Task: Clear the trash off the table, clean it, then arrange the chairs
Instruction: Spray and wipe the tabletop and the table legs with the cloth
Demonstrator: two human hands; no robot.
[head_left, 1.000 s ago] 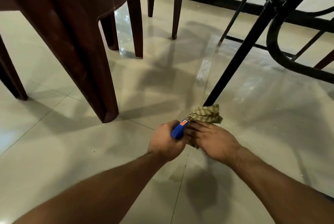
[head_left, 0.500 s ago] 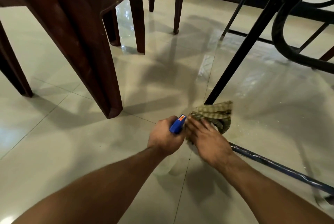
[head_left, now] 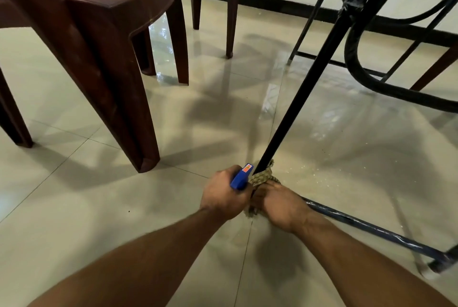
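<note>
At the far left the brown chair (head_left: 99, 33) and a second chair (head_left: 223, 9) behind it stand apart from the desk, so we judge that arranging them is not yet done. The desk top is out of view, and we cannot tell whether the trash is gone. The cleaning step looks to be in hand, down at floor level.

Our left hand (head_left: 223, 197) is clenched round a blue plastic thing (head_left: 241, 177) with an orange label; what it is we cannot say. Just right of it, touching, the striped cloth (head_left: 264, 177) is bunched at the foot of the black desk leg (head_left: 309, 83). Our right hand (head_left: 280, 203) grasps the cloth from above, fingers bent into it. Further right, pale crumbs (head_left: 322, 180) speckle the floor (head_left: 74, 232) beside a blue bar (head_left: 371, 229).
</note>
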